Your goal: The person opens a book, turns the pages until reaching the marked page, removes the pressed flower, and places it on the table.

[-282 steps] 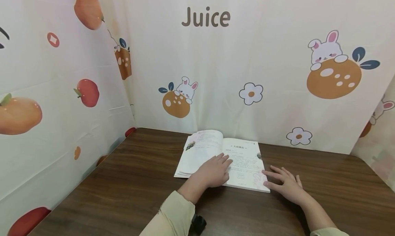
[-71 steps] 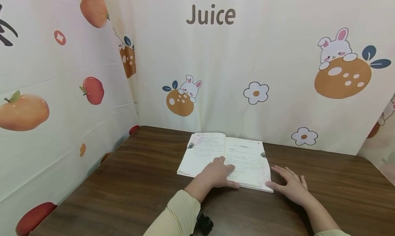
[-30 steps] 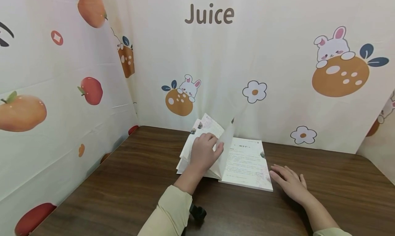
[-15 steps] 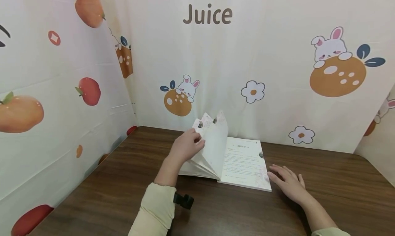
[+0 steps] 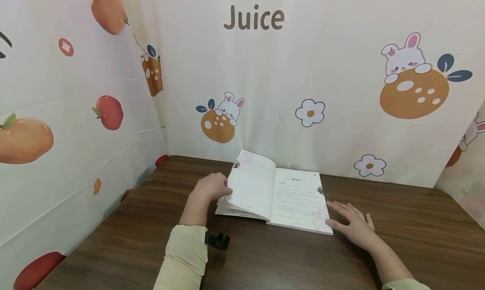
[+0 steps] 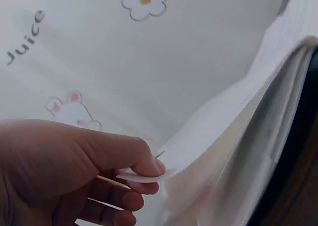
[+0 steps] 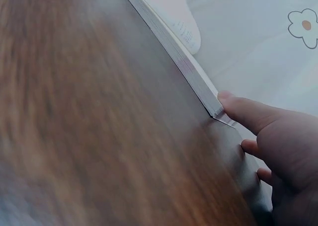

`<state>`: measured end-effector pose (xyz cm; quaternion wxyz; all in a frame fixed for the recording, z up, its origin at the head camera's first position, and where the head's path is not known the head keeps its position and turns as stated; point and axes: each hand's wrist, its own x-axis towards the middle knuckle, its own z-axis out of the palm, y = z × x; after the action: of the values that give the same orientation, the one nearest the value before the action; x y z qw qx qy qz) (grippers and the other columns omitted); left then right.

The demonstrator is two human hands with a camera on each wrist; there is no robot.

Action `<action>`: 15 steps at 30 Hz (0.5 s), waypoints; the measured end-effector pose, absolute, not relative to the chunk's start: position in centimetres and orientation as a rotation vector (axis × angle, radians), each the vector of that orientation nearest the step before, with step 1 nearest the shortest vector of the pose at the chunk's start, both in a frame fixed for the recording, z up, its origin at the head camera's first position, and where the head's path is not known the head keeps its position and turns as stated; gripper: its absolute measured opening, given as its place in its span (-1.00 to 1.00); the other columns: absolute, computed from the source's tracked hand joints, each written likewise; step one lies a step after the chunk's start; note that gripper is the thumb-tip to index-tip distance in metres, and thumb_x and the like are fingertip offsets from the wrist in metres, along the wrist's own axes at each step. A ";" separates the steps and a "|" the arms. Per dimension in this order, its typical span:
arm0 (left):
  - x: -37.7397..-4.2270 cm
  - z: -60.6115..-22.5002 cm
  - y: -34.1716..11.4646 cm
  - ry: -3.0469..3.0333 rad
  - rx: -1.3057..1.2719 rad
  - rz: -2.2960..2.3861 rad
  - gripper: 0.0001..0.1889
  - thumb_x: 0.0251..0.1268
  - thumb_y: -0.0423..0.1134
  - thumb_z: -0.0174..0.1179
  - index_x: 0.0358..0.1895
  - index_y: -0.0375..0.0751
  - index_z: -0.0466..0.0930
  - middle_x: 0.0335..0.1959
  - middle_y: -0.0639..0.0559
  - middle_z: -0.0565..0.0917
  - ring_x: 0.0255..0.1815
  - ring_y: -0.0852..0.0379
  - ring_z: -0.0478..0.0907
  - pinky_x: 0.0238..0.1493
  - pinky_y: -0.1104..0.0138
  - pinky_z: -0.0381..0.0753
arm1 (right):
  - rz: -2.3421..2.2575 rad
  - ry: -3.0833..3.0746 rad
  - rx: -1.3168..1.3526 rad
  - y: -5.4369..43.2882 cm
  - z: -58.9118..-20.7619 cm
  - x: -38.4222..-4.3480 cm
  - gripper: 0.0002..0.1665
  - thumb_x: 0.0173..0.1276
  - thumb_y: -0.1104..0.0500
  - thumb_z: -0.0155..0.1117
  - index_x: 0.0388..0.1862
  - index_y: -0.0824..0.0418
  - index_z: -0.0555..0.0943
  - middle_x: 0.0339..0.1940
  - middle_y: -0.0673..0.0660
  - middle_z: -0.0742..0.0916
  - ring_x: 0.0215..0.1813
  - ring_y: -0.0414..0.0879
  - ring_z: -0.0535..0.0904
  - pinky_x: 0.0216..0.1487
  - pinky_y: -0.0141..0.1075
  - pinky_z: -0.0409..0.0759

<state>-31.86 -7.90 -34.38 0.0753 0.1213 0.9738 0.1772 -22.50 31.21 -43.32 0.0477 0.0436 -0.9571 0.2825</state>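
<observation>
An open book (image 5: pixel 299 203) lies near the back of the table, with printed text on its right page. My left hand (image 5: pixel 207 189) is at the book's left edge. In the left wrist view, its thumb and forefinger pinch the outer edge of a white page (image 6: pixel 208 124). This page curves up over the left half, and loose leaves show beneath it. My right hand (image 5: pixel 354 227) stays by the lower right corner, fingers spread and relaxed. In the right wrist view, its thumb (image 7: pixel 246 111) touches the corner of the thick page block (image 7: pixel 174 52).
The dark wood table (image 5: pixel 273 256) reaches toward me. A light curtain (image 5: pixel 273 71) printed with fruit, flowers and rabbits hangs right behind the book and along the left side. A black strap device (image 5: pixel 217 240) sits on my left wrist.
My left hand has moved left from the middle of the book, bringing a page over from the right half to the left. The right hand has barely shifted. A different right page shows.
</observation>
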 end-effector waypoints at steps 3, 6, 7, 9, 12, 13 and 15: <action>-32.2 -35.2 -8.0 2.907 0.319 0.493 -0.68 0.13 -0.18 0.19 -0.73 -0.13 0.41 -0.78 0.09 0.30 -0.69 0.17 0.24 -0.65 0.34 0.20 | 0.857 -2.917 0.144 31.3 -43.4 -22.6 -0.25 0.21 -0.25 0.18 0.27 0.12 0.41 0.33 0.36 0.32 0.33 0.46 -0.04 0.06 0.45 -0.40; -32.6 -36.0 -8.0 2.888 0.285 0.463 -0.69 0.11 -0.18 0.20 -0.72 -0.13 0.41 -0.77 0.08 0.31 -0.68 0.17 0.23 -0.63 0.33 0.20 | 0.855 -2.914 0.149 31.3 -43.5 -22.5 -0.29 0.21 -0.24 0.19 0.23 0.12 0.46 0.32 0.36 0.33 0.33 0.46 -0.04 0.06 0.45 -0.39; -32.7 -36.3 -8.0 2.880 0.280 0.449 -0.70 0.11 -0.18 0.20 -0.71 -0.13 0.41 -0.76 0.08 0.32 -0.67 0.16 0.24 -0.62 0.32 0.21 | 0.856 -2.914 0.150 31.3 -43.5 -22.5 -0.30 0.21 -0.24 0.19 0.23 0.12 0.46 0.32 0.36 0.33 0.33 0.46 -0.04 0.06 0.46 -0.39; -32.8 -36.7 -7.9 2.864 0.274 0.426 -0.72 0.11 -0.18 0.21 -0.68 -0.14 0.42 -0.73 0.06 0.34 -0.66 0.15 0.26 -0.61 0.32 0.23 | 0.858 -2.914 0.148 31.2 -43.5 -22.5 -0.30 0.21 -0.23 0.19 0.23 0.11 0.47 0.32 0.35 0.33 0.33 0.45 -0.04 0.06 0.46 -0.38; -32.9 -37.4 -7.6 2.855 0.270 0.371 -0.75 0.11 -0.17 0.21 -0.63 -0.17 0.46 -0.69 0.04 0.40 -0.64 0.13 0.31 -0.58 0.30 0.28 | 0.863 -2.915 0.147 31.2 -43.5 -22.4 -0.31 0.21 -0.22 0.20 0.23 0.11 0.47 0.32 0.35 0.33 0.33 0.45 -0.04 0.06 0.46 -0.38; -32.9 -37.6 -7.5 2.857 0.264 0.351 -0.77 0.11 -0.16 0.21 -0.60 -0.18 0.49 -0.67 0.04 0.43 -0.63 0.13 0.33 -0.57 0.30 0.30 | 0.866 -2.915 0.147 31.1 -43.4 -22.4 -0.31 0.21 -0.22 0.20 0.23 0.10 0.47 0.32 0.35 0.33 0.33 0.45 -0.04 0.06 0.46 -0.38; -32.9 -38.0 -7.1 2.874 0.249 0.302 -0.81 0.09 -0.15 0.23 -0.50 -0.21 0.56 -0.62 0.01 0.50 -0.59 0.10 0.39 -0.52 0.28 0.36 | 0.868 -2.916 0.146 31.0 -43.4 -22.4 -0.31 0.21 -0.22 0.20 0.23 0.10 0.47 0.32 0.34 0.33 0.33 0.45 -0.04 0.06 0.46 -0.38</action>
<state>-32.89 -7.09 -37.98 0.1204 0.0851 0.9837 0.1034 -22.40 31.04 -43.40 0.0478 0.0478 -0.9563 0.2846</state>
